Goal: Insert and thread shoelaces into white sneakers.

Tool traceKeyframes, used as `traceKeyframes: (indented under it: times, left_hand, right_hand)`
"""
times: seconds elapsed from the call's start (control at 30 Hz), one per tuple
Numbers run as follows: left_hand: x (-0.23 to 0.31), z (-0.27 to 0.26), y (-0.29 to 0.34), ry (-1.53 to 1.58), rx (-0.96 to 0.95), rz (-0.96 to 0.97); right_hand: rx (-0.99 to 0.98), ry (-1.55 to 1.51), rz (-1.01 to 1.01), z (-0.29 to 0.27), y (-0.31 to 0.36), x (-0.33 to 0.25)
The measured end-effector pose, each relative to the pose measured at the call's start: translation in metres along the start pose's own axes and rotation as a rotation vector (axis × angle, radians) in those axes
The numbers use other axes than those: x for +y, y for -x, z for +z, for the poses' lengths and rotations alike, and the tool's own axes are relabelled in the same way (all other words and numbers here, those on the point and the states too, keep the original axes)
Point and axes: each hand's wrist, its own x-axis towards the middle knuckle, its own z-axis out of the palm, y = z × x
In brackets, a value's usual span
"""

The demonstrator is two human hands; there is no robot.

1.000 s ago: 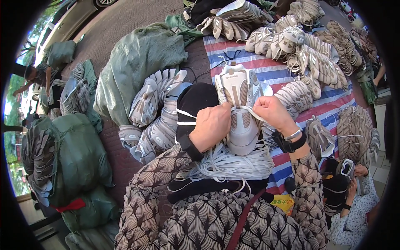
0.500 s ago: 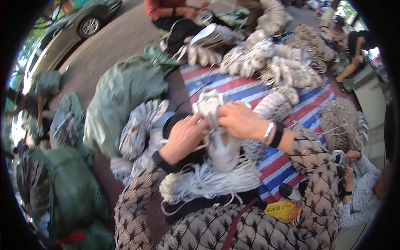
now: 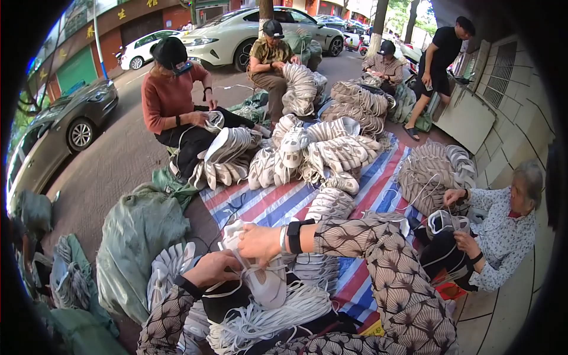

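Note:
A white shoe upper (image 3: 267, 287) stands in front of me, its toe towards me. My right hand (image 3: 260, 244) is closed at its lacing, and the forearm reaches across from the right. Close by on the left, my left hand (image 3: 214, 270) has its fingers bent and pinched at the shoe's side by a white lace. The fingertips are partly hidden, so exactly what each one grips is unclear. Below the shoe, a thick bundle of white shoelaces (image 3: 278, 316) lies across my lap. Stacked white shoe uppers (image 3: 168, 269) sit left of my left hand.
Heaps of shoe uppers (image 3: 343, 151) cover a striped sheet (image 3: 378, 177) ahead. A green sack (image 3: 139, 242) stands at the left. At the right a seated person (image 3: 503, 231) handles a shoe; others sit at the far side. A person in black (image 3: 441, 56) stands by a wall.
The view has tilted up, bringing more of the street and the people into sight. Both hands stay at the shoe upper. My right forearm now lies more level across the picture.

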Motion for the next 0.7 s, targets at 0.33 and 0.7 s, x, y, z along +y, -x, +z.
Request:
traceKeyframes:
  times: [0.33, 0.7]
  left_hand:
    - [0.031, 0.016, -0.008, -0.172, 0.087, -0.337]
    - [0.014, -0.003, -0.021, -0.003, -0.252, -0.273]
  right_hand:
    - [-0.149, -0.180, -0.005, 0.007, -0.002, 0.018]
    - [0.142, -0.058, -0.069, 0.033, 0.002, 0.007]
